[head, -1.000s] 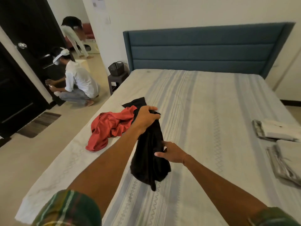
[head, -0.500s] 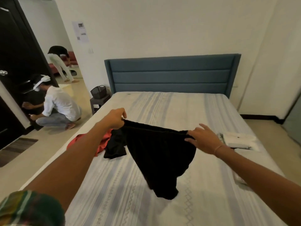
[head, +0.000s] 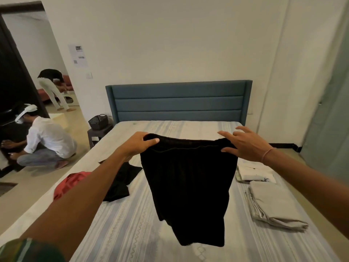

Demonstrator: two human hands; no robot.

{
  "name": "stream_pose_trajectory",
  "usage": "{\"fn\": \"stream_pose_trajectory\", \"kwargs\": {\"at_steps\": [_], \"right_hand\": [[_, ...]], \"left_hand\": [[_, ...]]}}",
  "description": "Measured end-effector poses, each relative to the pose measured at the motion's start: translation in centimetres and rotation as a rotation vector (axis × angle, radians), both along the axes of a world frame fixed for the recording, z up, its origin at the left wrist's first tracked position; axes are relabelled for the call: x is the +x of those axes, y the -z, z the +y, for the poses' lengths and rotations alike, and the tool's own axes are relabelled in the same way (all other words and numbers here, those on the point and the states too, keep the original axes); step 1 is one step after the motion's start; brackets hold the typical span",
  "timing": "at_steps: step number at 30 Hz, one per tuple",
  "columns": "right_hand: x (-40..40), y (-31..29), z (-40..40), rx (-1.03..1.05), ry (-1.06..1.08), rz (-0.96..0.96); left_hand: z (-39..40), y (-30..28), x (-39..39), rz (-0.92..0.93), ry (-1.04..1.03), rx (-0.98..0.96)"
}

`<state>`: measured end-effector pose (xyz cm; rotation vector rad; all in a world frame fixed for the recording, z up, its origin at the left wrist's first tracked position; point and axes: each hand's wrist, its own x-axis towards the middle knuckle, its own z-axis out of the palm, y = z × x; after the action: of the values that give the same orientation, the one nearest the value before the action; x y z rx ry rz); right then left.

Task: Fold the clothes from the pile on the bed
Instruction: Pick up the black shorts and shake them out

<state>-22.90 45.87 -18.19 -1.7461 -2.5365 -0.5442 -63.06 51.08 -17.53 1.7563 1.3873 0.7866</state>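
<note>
Fingers of the left hand [head: 140, 143] and right hand [head: 243, 141] pinch the waistband of black shorts [head: 188, 186] hanging above the bed [head: 132, 224] — light, limp cloth, best held at its 2 waistband corners.

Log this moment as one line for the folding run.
step: spread black garment | left hand: grips waistband corner | right hand: pinches other corner | garment: hangs over bed | unfolded: red garment | folded: grey stack

A single wide-angle head view looks forward and slightly down from the foot of the bed [head: 132, 233] toward the blue headboard [head: 179, 103] and the wall behind it, close over both outstretched forearms, with an open doorway [head: 37, 72] at its left edge.
</note>
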Motion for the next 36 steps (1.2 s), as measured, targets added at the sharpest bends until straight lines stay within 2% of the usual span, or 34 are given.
{"fn": "stream_pose_trajectory", "kwargs": {"at_steps": [4, 7, 12, 16, 19, 23, 28, 31, 34, 36], "right_hand": [[0.6, 0.3, -1.8, 0.004, -0.037, 0.014], [0.0, 1.1, -2.4, -0.026, -0.090, -0.048], [-0.1, 3.6, -1.4, -0.032, -0.160, -0.049], [-1.0, 2.9, -2.0, -0.170, -0.143, 0.135], [-2.2, 1.8, -2.9, -0.214, -0.098, 0.130], [-4.1, 1.1, -2.3, 0.034, -0.128, -0.008], [-4.6, -0.3, -1.2, -0.121, -0.049, 0.004], [-3.8, -1.1, -1.2, -0.209, -0.037, 0.154], [-3.9, -1.9, -1.2, -0.278, -0.041, 0.247], [-4.6, -2.2, -1.5, -0.304, -0.028, 0.268]], "left_hand": [[0.7, 0.1, 0.9, 0.082, -0.153, 0.129], [1.3, -0.3, 2.1, 0.068, -0.260, 0.174], [2.2, -1.1, 3.2, 0.060, -0.306, 0.213], [3.2, -1.8, 2.8, 0.313, -0.321, 0.362], [3.9, -2.4, 2.1, 0.417, -0.299, 0.323], [4.8, -2.7, 2.4, 0.291, -0.254, 0.262], [5.8, -2.7, 2.2, 0.259, -0.027, 0.163], [6.3, -2.3, 1.9, 0.242, 0.082, 0.073], [6.0, -2.0, 2.5, 0.343, 0.168, 0.044], [5.9, -1.7, 3.2, 0.462, 0.138, 0.098]]}}
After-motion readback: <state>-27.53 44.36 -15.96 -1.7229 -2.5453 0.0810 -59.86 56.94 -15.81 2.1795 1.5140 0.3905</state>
